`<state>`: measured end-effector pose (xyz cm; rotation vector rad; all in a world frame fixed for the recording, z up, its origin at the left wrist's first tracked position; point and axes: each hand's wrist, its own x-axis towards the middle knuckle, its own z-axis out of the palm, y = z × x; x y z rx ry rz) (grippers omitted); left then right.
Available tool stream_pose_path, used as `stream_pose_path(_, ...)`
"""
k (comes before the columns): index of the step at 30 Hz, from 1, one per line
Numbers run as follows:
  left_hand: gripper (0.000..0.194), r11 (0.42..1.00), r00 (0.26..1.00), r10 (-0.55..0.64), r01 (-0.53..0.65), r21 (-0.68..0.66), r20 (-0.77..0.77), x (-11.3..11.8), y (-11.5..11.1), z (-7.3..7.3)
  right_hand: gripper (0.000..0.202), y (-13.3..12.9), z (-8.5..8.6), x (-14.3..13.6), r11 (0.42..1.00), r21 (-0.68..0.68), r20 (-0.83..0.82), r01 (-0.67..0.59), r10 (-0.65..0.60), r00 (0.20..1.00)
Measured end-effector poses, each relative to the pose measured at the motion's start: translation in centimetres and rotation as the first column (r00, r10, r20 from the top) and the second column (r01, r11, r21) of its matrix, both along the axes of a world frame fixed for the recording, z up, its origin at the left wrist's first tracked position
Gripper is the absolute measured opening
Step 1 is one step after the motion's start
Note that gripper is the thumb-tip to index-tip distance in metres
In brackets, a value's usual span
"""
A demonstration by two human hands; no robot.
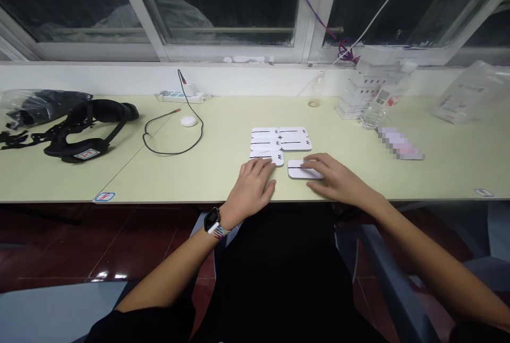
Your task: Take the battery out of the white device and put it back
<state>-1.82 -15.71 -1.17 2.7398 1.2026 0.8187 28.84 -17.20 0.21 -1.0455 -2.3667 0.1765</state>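
Several white cards with black lines and letters lie in two columns on the pale table [223,173]. My left hand [252,186] rests its fingertips on the lower edge of the bottom-left card [278,159]; its fingers are spread a little. At the right, my right hand [332,178] has its thumb and fingers around the right end of a separate white card [298,169], which lies just right of the bottom-left one, with a gap between them. The upper right card [295,132] and the one below it touch the left column.
A black head strap device [87,149], a looped black cable [171,153], a round white object [188,121] and a power strip [181,97] are on the left. Right of the cards stand a clear bottle [374,114], white boxes [350,104] and a plastic bag [462,96].
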Motion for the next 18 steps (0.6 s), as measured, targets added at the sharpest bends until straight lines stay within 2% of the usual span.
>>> stream_pose_path(3, 0.043, 1.0, 1.0, 0.011, -0.011, -0.013, 0.015, 0.0, -0.1, 0.2, 0.043, 0.1, 0.0, 0.9, 1.0, -0.012, 0.024, 0.026, -0.026, 0.999)
stream_pose_path(5, 0.05, 1.0, 1.0, -0.023, 0.024, -0.017, 0.021, -0.1, -0.3, 0.4, 0.039, 0.2, 0.0, 0.9, 1.0, -0.002, 0.044, -0.007, 0.007, 0.999)
stream_pose_path(8, 0.069, 0.984, 0.984, -0.177, 0.177, 0.004, 0.023, -0.2, -0.5, 0.7, 0.03, 0.2, 0.0, 0.0, 0.998, 0.017, 0.036, -0.055, 0.055, 0.998)
stream_pose_path(11, 0.068, 0.959, 0.958, -0.283, 0.282, 0.016, 0.041, -0.4, -0.5, 0.7, 0.029, 0.4, -0.1, -2.0, 0.998, -0.055, -0.064, -0.031, 0.027, 0.998)
stream_pose_path(15, 0.064, 0.967, 0.961, -0.245, 0.251, -0.03, 0.129, -0.6, -0.4, 0.5, 0.031, 1.3, 0.2, -4.0, 0.98, -0.198, -0.173, -0.013, -0.022, 0.985)
stream_pose_path(18, 0.06, 0.972, 0.964, -0.211, 0.223, -0.066, 0.16, -0.6, -0.2, 0.4, 0.025, 1.7, 1.0, -3.6, 0.984, -0.171, -0.201, -0.058, 0.023, 0.979)
